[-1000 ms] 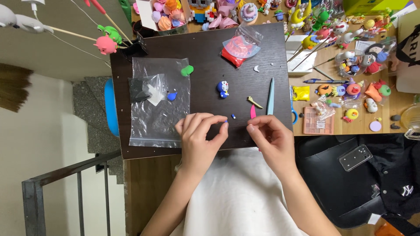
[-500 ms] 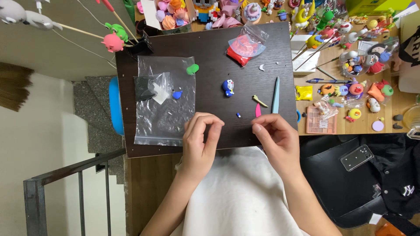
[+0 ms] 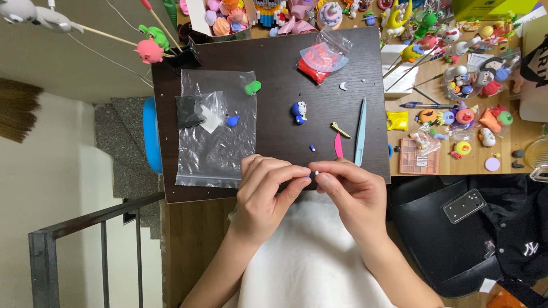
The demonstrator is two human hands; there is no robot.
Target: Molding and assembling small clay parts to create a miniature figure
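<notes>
Fingertips point(image 3: 306, 173) pinching tiny clay bit point(image 3: 316, 171)

Matt dark wood-grain board point(image 3: 274, 85), glossy plastic bag point(image 3: 216, 131)

Left hand point(image 3: 268, 194) and right hand point(image 3: 348, 191) now closer together than a second ago, fingertips meeting over the near edge of the counter point(image 3: 274, 114). Tiny white bit point(image 3: 317, 172) now visible pinched between them. Hands slightly nearer the body.
</notes>
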